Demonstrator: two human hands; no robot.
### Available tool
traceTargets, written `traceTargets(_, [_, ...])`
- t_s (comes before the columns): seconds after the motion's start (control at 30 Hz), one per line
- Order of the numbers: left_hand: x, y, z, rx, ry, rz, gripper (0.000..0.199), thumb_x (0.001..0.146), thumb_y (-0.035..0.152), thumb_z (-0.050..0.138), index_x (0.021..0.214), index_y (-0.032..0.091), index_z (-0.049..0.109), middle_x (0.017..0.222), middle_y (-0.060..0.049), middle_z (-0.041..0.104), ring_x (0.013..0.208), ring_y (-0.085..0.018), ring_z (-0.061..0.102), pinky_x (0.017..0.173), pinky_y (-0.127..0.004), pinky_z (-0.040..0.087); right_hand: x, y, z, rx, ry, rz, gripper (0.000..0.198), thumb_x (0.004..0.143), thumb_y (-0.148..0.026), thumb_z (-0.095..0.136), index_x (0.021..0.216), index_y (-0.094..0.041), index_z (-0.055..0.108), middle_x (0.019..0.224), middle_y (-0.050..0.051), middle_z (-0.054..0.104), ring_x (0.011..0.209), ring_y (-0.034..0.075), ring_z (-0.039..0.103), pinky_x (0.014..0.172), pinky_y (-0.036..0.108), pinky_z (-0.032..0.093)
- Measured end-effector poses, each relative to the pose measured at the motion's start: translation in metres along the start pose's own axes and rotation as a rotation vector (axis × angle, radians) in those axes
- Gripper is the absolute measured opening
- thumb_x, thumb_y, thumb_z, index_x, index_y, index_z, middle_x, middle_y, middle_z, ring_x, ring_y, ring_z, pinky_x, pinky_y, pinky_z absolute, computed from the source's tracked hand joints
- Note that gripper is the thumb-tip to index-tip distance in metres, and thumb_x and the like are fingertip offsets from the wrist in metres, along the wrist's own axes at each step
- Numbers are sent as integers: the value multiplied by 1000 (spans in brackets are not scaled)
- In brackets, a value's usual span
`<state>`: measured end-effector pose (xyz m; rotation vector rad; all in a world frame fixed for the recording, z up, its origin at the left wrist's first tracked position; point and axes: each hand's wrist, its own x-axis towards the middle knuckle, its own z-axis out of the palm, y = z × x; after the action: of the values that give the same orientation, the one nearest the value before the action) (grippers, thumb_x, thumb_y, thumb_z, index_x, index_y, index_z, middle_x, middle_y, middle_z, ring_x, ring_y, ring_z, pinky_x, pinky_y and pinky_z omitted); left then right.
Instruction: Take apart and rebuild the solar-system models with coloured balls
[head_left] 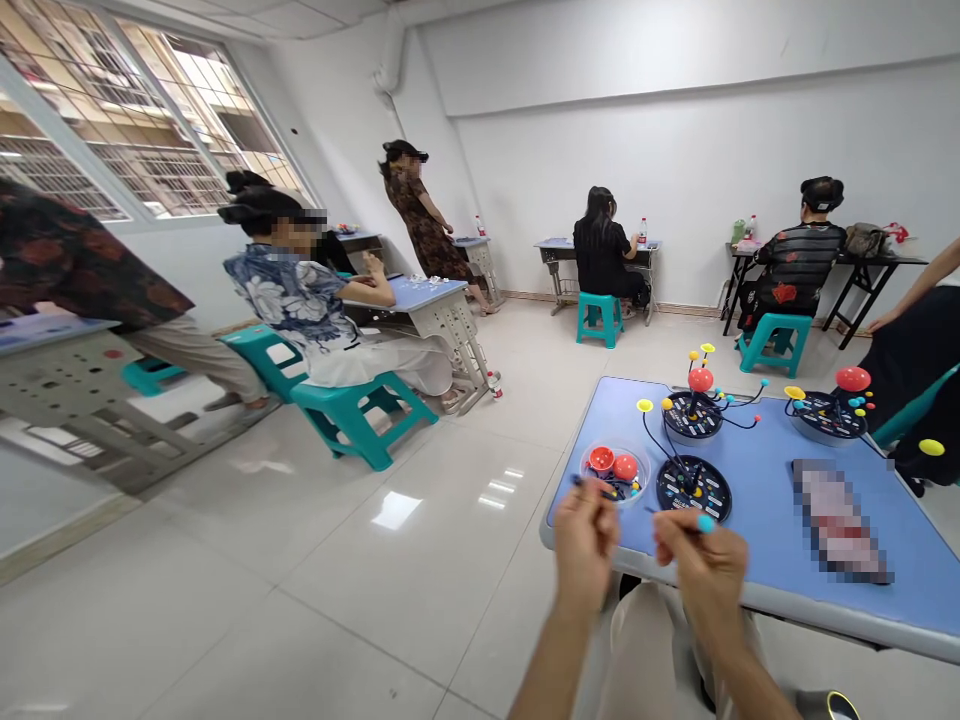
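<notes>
My left hand (589,545) is closed in a pinch at the table's near edge, with a thin black piece at its fingertips. Beside it, my right hand (709,560) pinches a thin rod with a light-blue ball (705,523) on its end; most of the rod is hidden by the fingers. Just beyond the left hand is a clear bowl (646,462) holding red half shells, small coloured balls and black parts. A round black planet-model base (696,488) with one curved arm and a yellow cup (644,406) stands beyond my right hand.
Two further planet models with red balls (700,380) (853,379) stand at the back of the blue table (757,540). A blurred-out flat object (840,520) lies to the right. Several people sit or stand at other desks, with teal stools (360,410) around.
</notes>
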<state>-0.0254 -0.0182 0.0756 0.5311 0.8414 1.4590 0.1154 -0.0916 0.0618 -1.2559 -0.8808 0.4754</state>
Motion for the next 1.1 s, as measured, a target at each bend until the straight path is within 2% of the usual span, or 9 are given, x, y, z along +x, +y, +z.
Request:
traceTargets(0.07, [15,22,-14,-71,145,182,35,73,35,78,59,16,51,45,8,42,35,0,31,30,-10,24,5,3,-14,-51,115,5,21,74,-37,73,66,-17,71,50,-1,60,43,13,55,45,24,46])
traceTargets(0.13, [28,35,-23,-56,152,207,33,75,39,76,64,15,56,53,6,49,37,0,34,30,-11,24,12,7,-17,-101,57,26,22,74,-38,73,66,-18,70,51,0,61,45,15,56,47,26,47])
traceTargets(0.27, [42,22,-18,243,-59,97,43,64,49,79,73,11,63,54,5,50,41,-4,42,33,-16,29,26,20,15,-154,-230,61,28,80,-43,63,66,-19,66,55,2,63,48,17,58,49,27,46])
traceTargets(0.4, [53,-7,-6,691,-181,28,35,69,48,69,69,14,59,48,6,50,32,-5,38,32,-20,27,43,33,47,-262,-328,43,27,82,-43,56,70,-19,65,60,5,67,52,18,58,51,27,43])
traceTargets(0.63, [68,-16,4,948,-251,55,16,59,18,74,69,18,62,46,7,54,40,-9,47,43,-20,32,55,42,44,-366,-385,17,26,82,-38,51,72,-19,64,61,3,66,53,18,56,53,27,38])
traceTargets(0.77, [61,-8,7,1062,-278,211,23,61,19,73,83,21,69,48,7,53,48,-12,50,50,-22,34,57,44,40,-298,-386,51,26,81,-41,54,73,-18,63,61,3,65,55,17,54,54,27,40])
traceTargets(0.83, [51,-7,9,1054,-306,278,18,71,28,68,88,22,69,51,6,53,49,-12,49,50,-22,34,56,45,40,-218,-380,83,27,80,-44,56,72,-18,62,60,2,63,54,16,52,53,26,40])
traceTargets(0.97, [28,-17,12,791,-404,187,26,80,45,60,80,19,66,53,4,53,42,-11,45,42,-22,35,50,41,43,-47,-441,165,33,81,-49,56,70,-18,58,55,-2,56,49,13,47,46,24,37])
traceTargets(1.1, [15,-21,12,695,-314,244,29,80,45,62,67,19,61,45,6,46,37,-9,42,41,-22,34,43,27,38,0,-514,154,31,82,-49,58,81,-18,62,62,-1,58,52,12,50,46,23,38])
